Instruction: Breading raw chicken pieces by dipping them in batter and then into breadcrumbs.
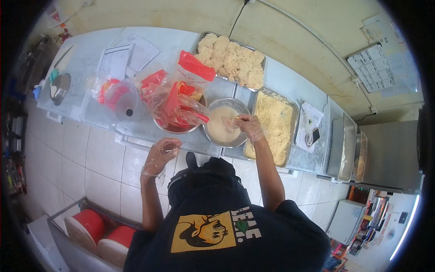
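My right hand, in a clear plastic glove, is over the right part of a steel bowl of pale, milky batter; its fingers are bent, and whether they pinch something is unclear. Near the table's front edge, my gloved left hand hangs in the air with curled fingers and nothing seen in it. Red and clear plastic bags fill another steel bowl left of the batter. To the right lies a metal tray of yellowish crumbs. Behind, a second tray is heaped with breaded pieces.
A clear plastic container and papers are on the left of the metal table. Further left is a small steel bowl. A phone rests on papers at right. Red tubs stand in a bin below left.
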The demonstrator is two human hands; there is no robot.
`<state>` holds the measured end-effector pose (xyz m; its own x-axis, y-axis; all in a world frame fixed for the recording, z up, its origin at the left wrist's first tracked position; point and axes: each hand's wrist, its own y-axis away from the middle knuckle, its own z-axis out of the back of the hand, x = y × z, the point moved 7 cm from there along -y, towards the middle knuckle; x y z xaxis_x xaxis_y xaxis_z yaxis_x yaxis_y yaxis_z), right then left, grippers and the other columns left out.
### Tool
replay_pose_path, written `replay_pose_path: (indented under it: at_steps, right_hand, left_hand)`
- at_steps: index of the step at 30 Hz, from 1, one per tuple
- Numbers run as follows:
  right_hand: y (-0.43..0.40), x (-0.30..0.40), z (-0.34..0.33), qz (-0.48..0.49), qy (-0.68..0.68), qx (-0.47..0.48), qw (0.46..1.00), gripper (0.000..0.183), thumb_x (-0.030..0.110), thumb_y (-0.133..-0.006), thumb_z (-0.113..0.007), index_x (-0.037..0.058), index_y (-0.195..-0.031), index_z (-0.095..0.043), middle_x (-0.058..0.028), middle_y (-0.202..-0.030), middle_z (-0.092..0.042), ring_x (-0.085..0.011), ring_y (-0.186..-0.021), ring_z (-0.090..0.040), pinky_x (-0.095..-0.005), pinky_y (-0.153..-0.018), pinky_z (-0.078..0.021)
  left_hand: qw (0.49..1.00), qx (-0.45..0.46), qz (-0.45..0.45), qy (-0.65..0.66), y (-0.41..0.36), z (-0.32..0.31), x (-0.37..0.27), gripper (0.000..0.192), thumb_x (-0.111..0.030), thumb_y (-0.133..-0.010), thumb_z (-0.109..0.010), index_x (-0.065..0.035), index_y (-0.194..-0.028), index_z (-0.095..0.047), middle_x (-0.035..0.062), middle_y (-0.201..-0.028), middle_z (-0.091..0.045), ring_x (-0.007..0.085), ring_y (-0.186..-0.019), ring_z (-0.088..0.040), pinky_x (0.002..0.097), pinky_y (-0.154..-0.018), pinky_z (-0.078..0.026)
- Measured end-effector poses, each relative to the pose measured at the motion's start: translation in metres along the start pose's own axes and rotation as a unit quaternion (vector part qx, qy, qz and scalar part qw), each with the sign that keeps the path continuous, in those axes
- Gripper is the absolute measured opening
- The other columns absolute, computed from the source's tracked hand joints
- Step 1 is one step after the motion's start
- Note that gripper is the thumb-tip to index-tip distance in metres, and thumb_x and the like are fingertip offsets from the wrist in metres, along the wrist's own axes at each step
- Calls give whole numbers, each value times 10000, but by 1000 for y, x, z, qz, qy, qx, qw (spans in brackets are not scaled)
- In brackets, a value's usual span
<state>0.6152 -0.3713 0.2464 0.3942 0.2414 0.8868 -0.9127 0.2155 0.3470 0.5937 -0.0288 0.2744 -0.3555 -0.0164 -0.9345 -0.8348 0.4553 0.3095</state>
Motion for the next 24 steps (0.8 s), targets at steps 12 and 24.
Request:
replay_pose_path:
  at_steps: [12, 24]
  right_hand:
    - [13, 0, 5, -13, -65, -38, 997, 164, 144, -773, -682, -15, -815, -683, -26, -680, -616, -95, -616, -535, -254, -567, -424]
    - [37, -11, 46, -45, -221, -69, 972, 134, 149, -826, -636, 29, -767, -646, 12, -630, -550, -67, -536, -463, -238, -500, -369]
  left_hand:
    - [999, 36, -8, -20, -22, -29, -18, 376, -128, -790, -723, -39, -1120, -567, 81, -1073, -631, 199, -968, -609, 324, -870, -468]
    - [999, 39, 21, 10, -41, -82, -35, 431, -181, -769, -749, -29, -1127, -563, 65, -1051, -623, 173, -983, -587, 312, -897, -447]
